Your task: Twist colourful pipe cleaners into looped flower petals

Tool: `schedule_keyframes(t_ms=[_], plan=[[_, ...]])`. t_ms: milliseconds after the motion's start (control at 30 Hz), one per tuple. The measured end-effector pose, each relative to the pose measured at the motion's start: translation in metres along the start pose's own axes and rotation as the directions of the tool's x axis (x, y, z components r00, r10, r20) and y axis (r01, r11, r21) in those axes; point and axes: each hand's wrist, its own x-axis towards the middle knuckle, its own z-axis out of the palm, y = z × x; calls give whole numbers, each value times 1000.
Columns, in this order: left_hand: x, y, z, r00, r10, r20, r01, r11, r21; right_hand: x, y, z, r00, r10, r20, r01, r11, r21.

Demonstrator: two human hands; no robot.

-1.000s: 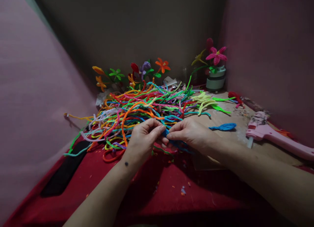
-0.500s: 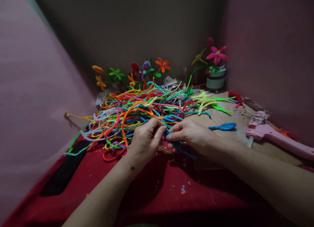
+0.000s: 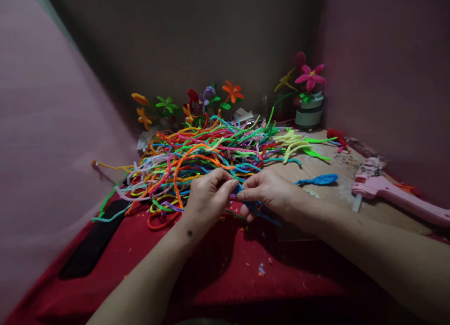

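Observation:
My left hand (image 3: pixel 207 197) and my right hand (image 3: pixel 269 192) meet over the red cloth (image 3: pixel 225 278), both pinched on one blue pipe cleaner (image 3: pixel 253 207). Its loose end trails down and to the right under my right hand. Just behind the hands lies a big tangled heap of pipe cleaners (image 3: pixel 197 161) in many colours. A finished blue petal shape (image 3: pixel 318 179) rests on the cardboard sheet (image 3: pixel 333 168) to the right of my right hand.
A pink glue gun (image 3: pixel 390 190) lies at the right edge of the cardboard. Pipe-cleaner flowers (image 3: pixel 197 102) stand along the back wall, and a pink flower in a pot (image 3: pixel 309 98) stands at the back right. A black flat object (image 3: pixel 94 243) lies at the left on the cloth.
Both hands stayed in place, pinching and working the blue pipe cleaner; its loose end now hangs a little lower under my right hand. The view shifted slightly.

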Motion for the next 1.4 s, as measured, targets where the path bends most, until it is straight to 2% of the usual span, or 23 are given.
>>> schedule_keyframes(t_ms=[67, 133, 167, 233, 300, 367, 433, 500, 567, 633, 700, 800, 900, 1000, 1100, 1200, 1400], plan=[[3, 1, -4, 976, -148, 157, 178, 964, -196, -2, -2, 1, 1000, 4, 7, -4, 1000, -6], [5, 0, -8, 931, -224, 290, 315, 893, -322, -2, -3, 0, 1000, 7, 30, -7, 1000, -11], [5, 0, -8, 918, -238, 317, 346, 871, -348, -2, -3, 0, 999, 12, 47, -12, 1000, -14], [5, 0, -7, 923, -245, 296, 340, 879, -333, -1, -3, -1, 998, 24, 64, -23, 1000, -9], [4, 1, -3, 963, -193, 186, 238, 937, -257, 0, -2, -3, 998, 14, 58, -15, 1000, 16], [2, 1, 0, 999, -46, 28, 50, 987, -151, 2, -2, -5, 1000, -9, 16, 8, 998, 65], [-1, -1, 3, 984, 169, -65, -173, 983, -63, 4, -1, -8, 999, -30, -40, 36, 990, 139], [-4, -3, 5, 916, 401, -35, -399, 916, 48, 6, -1, -10, 994, -54, -93, 76, 966, 246], [-7, -6, 8, 804, 589, 82, -591, 778, 213, 9, 0, -12, 988, -78, -136, 123, 924, 363], [-9, -10, 11, 710, 670, 218, -694, 612, 378, 11, 0, -13, 983, -81, -162, 147, 880, 451], [-10, -14, 15, 676, 676, 292, -718, 517, 466, 13, 1, -14, 983, -79, -164, 151, 857, 492], [-9, -14, 17, 664, 692, 282, -724, 502, 472, 13, 2, -14, 981, -101, -164, 170, 854, 492], [-8, -11, 14, 664, 710, 234, -742, 586, 325, 14, 4, -14, 980, -131, -151, 189, 859, 476], [-7, -5, 7, 721, 661, 209, -693, 699, 176, 16, 6, -16, 977, -163, -137, 209, 865, 457], [-7, -1, 2, 786, 594, 169, -616, 774, 143, 16, 8, -17, 972, -195, -129, 232, 872, 432], [-7, 2, 1, 812, 575, 105, -583, 786, 204, 16, 8, -17, 971, -203, -126, 237, 887, 397], [-7, 0, 4, 779, 624, 62, -576, 673, 464, 14, 8, -14, 959, -202, -196, 256, 918, 303]])
